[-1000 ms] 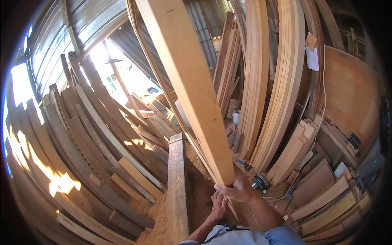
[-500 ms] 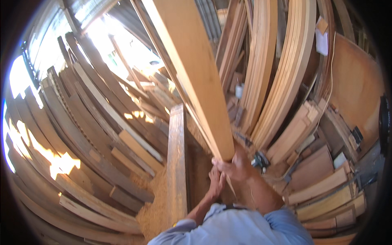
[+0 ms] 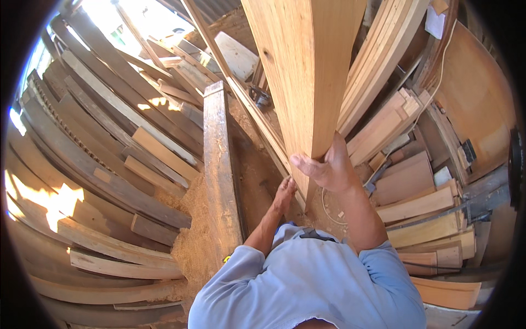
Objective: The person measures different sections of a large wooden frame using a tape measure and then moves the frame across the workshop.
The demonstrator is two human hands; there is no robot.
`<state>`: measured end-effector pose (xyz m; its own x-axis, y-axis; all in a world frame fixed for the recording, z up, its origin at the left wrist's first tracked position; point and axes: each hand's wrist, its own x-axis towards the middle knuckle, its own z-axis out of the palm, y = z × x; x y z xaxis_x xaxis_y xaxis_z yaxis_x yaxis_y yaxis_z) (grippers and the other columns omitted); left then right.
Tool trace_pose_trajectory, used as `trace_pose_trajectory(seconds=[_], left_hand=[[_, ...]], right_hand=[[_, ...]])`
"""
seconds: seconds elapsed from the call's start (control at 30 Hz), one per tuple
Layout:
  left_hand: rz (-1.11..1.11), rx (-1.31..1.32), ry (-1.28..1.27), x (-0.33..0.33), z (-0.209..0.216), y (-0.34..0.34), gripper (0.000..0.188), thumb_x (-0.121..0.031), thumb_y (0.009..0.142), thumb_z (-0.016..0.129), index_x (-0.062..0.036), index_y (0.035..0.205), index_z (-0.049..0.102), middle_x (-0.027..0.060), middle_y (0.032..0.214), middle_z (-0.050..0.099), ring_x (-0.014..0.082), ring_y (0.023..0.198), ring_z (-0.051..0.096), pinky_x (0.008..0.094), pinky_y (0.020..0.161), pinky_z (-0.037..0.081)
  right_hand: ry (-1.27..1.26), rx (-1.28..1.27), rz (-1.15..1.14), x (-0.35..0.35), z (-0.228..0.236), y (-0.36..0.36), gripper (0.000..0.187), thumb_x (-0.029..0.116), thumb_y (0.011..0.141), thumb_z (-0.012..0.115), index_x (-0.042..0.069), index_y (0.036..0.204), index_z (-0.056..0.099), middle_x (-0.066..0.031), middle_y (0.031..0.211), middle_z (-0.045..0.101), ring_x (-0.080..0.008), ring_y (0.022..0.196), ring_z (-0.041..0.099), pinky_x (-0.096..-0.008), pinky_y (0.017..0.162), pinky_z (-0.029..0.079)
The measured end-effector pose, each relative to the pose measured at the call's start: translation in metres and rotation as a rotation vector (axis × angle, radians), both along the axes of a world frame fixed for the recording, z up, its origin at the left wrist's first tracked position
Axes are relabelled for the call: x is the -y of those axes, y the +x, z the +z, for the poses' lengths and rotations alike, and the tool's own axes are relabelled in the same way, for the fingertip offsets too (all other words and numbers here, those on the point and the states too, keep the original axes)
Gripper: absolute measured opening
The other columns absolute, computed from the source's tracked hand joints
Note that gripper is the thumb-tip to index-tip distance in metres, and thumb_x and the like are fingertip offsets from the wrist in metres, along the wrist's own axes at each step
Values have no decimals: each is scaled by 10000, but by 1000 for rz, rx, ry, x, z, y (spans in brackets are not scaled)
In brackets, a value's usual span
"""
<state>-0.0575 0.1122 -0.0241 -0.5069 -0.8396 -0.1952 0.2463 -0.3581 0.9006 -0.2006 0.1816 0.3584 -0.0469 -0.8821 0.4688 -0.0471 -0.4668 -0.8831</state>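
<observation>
A thick, pale timber beam (image 3: 307, 66) rises from in front of my body toward the top of the view, its broad face and one side both showing. My right hand (image 3: 331, 167) is wrapped round its lower part, thumb across the near face. Just left of the beam runs a long, thin wooden strip (image 3: 257, 115). My left hand (image 3: 285, 192), lower and further left, is closed at the strip's near end; its fingertips are partly hidden.
A weathered plank bench (image 3: 217, 153) stands left of my arm, with sawdust (image 3: 192, 241) heaped beside it. Stacked boards (image 3: 109, 159) fill the left side. More timber (image 3: 389, 126) lies at right, near a cable (image 3: 441, 82) and a large brown panel (image 3: 474, 98).
The beam has swung rightward and turned, so its broad face shows more. My right hand has moved up and right, apart from my left hand. The view has tilted downward.
</observation>
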Motion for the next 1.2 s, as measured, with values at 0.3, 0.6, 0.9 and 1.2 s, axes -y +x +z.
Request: trace_pose_trajectory(seconds=[0.3,0.6,0.9,1.2], left_hand=[[9,-24,119,22,-12,6,299,-501,971,582,-205,1009,610,-126,761,471,21,706,385,254,675,316],[-16,-10,110,31,-12,13,239,-455,966,618,-219,944,591,-126,740,466,33,684,396,232,641,312],[-137,-4,76,40,-4,19,231,-354,1001,595,-133,937,595,-76,815,528,48,754,439,219,708,377],[-268,-136,312,99,-11,29,248,-370,978,620,-135,1029,560,-8,889,583,97,706,524,270,612,421]], right_hand=[[-49,91,-7,2,-10,13,306,17,801,713,-42,1068,576,-52,948,633,-91,872,582,-266,738,488],[43,119,-34,-2,-14,16,419,18,797,721,-35,1170,537,-45,982,617,-118,856,587,-262,740,498],[35,113,-199,0,-31,13,473,-18,753,752,-55,1159,510,-95,1015,617,-156,919,616,-303,771,525],[-155,77,-488,-8,-96,-24,680,131,704,813,-54,1273,489,-164,1247,536,-257,1121,555,-394,922,487]])
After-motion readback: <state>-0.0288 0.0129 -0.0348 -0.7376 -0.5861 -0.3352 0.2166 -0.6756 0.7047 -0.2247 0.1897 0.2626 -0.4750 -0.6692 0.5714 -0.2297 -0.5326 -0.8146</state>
